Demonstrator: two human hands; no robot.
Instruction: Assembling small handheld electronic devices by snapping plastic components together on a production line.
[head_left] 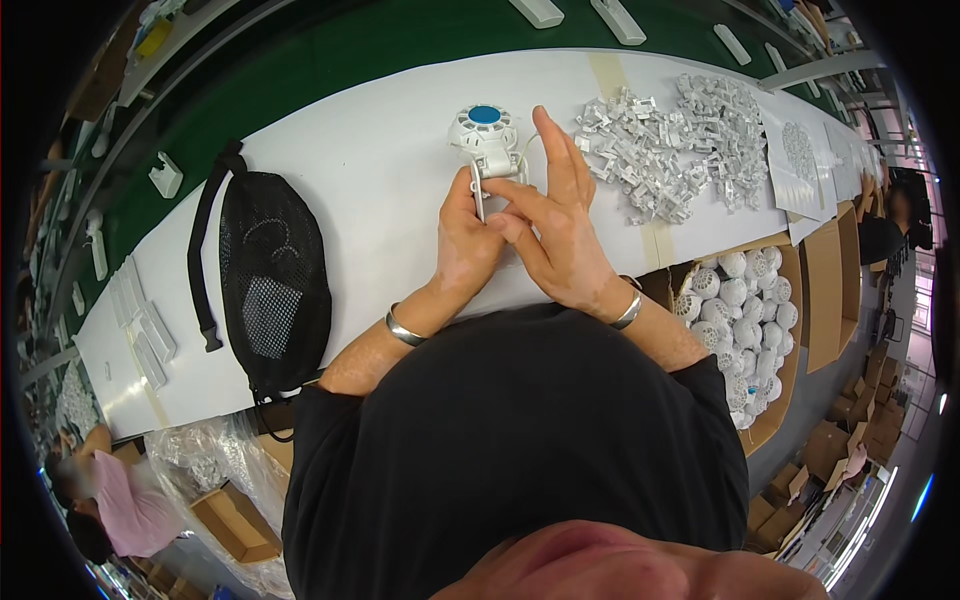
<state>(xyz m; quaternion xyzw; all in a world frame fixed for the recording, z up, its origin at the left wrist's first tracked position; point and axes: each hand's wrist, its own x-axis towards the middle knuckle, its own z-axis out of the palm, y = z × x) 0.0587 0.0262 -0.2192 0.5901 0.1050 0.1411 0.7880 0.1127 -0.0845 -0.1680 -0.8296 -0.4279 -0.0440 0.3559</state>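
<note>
Landmark: black mesh bag [275, 275], lying on the white worktop [375, 190]. Small white fan [492, 150], blue disc [485, 115] on its round head, is held above the worktop to the right of the bag. Left hand [466, 245]: fingers closed on the fan's lower end, at a thin white plate. Right hand [570, 235]: thumb and forefinger bent in against the same lower end, remaining fingers stretched out; cannot tell whether it pinches. A bangle sits on each wrist. Heap of small white clips [670, 150] lies well to the right of the bag, past the fan. Carton [792, 385] of round white heads [740, 310] stands right of the bag, below the heap. Flat white pieces [150, 340] lie left of the bag.
</note>
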